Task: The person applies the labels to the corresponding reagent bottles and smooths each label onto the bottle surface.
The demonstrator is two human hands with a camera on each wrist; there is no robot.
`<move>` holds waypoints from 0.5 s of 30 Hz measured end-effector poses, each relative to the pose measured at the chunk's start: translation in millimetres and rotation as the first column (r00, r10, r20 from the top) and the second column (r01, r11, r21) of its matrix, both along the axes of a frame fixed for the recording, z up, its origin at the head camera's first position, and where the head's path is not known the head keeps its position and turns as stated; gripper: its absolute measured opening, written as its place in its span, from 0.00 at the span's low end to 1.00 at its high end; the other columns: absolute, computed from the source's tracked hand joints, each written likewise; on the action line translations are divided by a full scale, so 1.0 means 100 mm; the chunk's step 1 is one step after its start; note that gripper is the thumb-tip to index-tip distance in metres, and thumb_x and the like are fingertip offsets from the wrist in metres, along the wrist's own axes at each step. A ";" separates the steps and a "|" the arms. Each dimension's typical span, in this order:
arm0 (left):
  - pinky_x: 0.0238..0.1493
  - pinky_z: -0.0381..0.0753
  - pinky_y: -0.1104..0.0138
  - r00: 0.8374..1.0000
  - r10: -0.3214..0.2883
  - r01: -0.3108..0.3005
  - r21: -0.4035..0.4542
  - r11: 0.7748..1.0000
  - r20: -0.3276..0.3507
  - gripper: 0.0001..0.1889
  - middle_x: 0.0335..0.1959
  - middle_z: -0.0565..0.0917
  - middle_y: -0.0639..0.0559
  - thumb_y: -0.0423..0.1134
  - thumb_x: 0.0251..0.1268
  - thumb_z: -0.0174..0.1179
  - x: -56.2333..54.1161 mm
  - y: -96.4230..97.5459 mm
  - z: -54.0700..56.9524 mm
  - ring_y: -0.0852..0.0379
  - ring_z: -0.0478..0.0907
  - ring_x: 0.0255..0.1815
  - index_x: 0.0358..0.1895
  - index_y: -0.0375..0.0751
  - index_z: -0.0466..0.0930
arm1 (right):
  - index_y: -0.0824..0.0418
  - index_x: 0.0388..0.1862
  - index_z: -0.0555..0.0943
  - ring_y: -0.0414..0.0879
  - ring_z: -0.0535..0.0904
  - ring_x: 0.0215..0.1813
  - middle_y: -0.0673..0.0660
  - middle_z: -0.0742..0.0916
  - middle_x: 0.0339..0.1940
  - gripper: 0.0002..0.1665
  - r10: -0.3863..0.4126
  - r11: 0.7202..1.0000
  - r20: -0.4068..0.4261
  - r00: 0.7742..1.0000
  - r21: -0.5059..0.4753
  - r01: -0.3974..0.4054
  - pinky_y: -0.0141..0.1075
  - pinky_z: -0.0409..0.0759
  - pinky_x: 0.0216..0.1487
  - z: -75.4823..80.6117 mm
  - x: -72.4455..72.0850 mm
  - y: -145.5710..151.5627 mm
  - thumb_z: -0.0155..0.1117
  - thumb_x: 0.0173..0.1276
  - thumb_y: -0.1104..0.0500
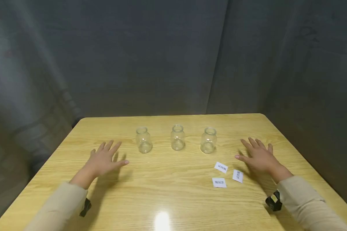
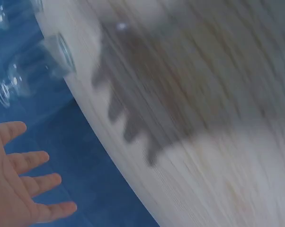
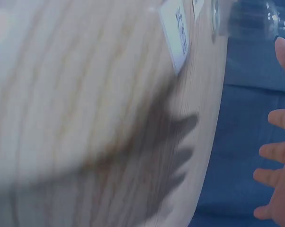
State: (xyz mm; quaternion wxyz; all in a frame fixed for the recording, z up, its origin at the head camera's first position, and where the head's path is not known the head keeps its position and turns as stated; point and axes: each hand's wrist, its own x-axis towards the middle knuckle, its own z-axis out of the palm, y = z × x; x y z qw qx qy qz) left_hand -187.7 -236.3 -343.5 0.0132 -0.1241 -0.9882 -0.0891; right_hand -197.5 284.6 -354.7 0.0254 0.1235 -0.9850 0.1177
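Note:
Three clear glass jars stand upright in a row across the table: a left jar (image 1: 144, 141), a middle jar (image 1: 177, 138) and a right jar (image 1: 209, 141). My left hand (image 1: 102, 162) hovers to the left of the row, fingers spread, holding nothing. On the other side my right hand (image 1: 260, 157) is also spread above the table and holds nothing. Closest to it are three white paper labels with dark printing: one label (image 1: 237, 176), another label (image 1: 221, 167) and a third label (image 1: 219, 183). The left wrist view shows a jar (image 2: 36, 68) beyond the left hand's fingertips.
The wooden table (image 1: 150, 195) has its far edge close behind the jars. A dark grey curtain (image 1: 138, 64) hangs behind and along the sides. Small dark wrist cameras sit under both sleeves, and a bright light reflection lies on the near tabletop.

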 end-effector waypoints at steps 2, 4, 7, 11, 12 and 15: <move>0.47 0.48 0.33 1.000 -0.026 0.026 0.015 1.000 -0.017 0.46 0.61 0.55 0.31 0.70 0.48 0.44 0.03 0.06 -0.01 0.30 0.50 0.58 0.63 0.38 0.54 | 0.65 0.65 0.53 0.72 0.46 0.60 0.75 0.56 0.61 0.48 0.011 1.000 0.002 1.000 -0.010 -0.011 0.68 0.31 0.49 -0.01 0.01 -0.03 0.47 0.57 0.33; 0.47 0.51 0.34 0.998 -0.054 0.055 0.034 0.998 -0.033 0.44 0.60 0.58 0.32 0.69 0.48 0.44 0.05 0.13 -0.02 0.32 0.54 0.57 0.63 0.38 0.56 | 0.67 0.64 0.54 0.71 0.48 0.59 0.75 0.57 0.61 0.48 0.018 1.000 0.001 1.000 -0.017 -0.018 0.67 0.34 0.50 -0.02 0.03 -0.06 0.48 0.56 0.33; 0.48 0.55 0.37 0.994 -0.101 0.105 0.079 0.991 -0.043 0.43 0.59 0.61 0.33 0.68 0.49 0.46 0.07 0.24 -0.03 0.33 0.57 0.56 0.62 0.38 0.58 | 0.69 0.63 0.55 0.70 0.50 0.59 0.75 0.58 0.60 0.48 0.032 0.998 0.001 0.999 -0.045 -0.032 0.65 0.40 0.52 -0.05 0.05 -0.09 0.49 0.56 0.35; 0.51 0.58 0.42 0.987 -0.156 0.160 0.139 0.977 -0.041 0.44 0.58 0.62 0.36 0.69 0.48 0.46 0.08 0.40 -0.05 0.36 0.59 0.57 0.62 0.38 0.58 | 0.70 0.62 0.56 0.70 0.51 0.58 0.75 0.60 0.59 0.47 0.051 0.995 0.007 0.999 -0.088 -0.051 0.62 0.43 0.54 -0.07 0.07 -0.12 0.50 0.57 0.36; 0.51 0.58 0.43 0.985 -0.169 0.173 0.155 0.973 -0.040 0.43 0.58 0.62 0.36 0.68 0.48 0.46 0.08 0.43 -0.06 0.36 0.59 0.57 0.62 0.39 0.58 | 0.71 0.62 0.56 0.70 0.52 0.58 0.75 0.61 0.59 0.47 0.054 0.993 0.011 0.998 -0.103 -0.053 0.62 0.44 0.53 -0.07 0.07 -0.13 0.50 0.57 0.37; 0.54 0.56 0.44 0.979 -0.204 0.205 0.204 0.957 -0.024 0.42 0.60 0.61 0.39 0.67 0.49 0.47 0.07 0.53 -0.06 0.39 0.57 0.59 0.62 0.41 0.58 | 0.71 0.61 0.57 0.70 0.53 0.57 0.74 0.63 0.58 0.46 0.046 0.989 0.029 0.999 -0.144 -0.041 0.62 0.47 0.53 -0.08 0.09 -0.16 0.50 0.58 0.37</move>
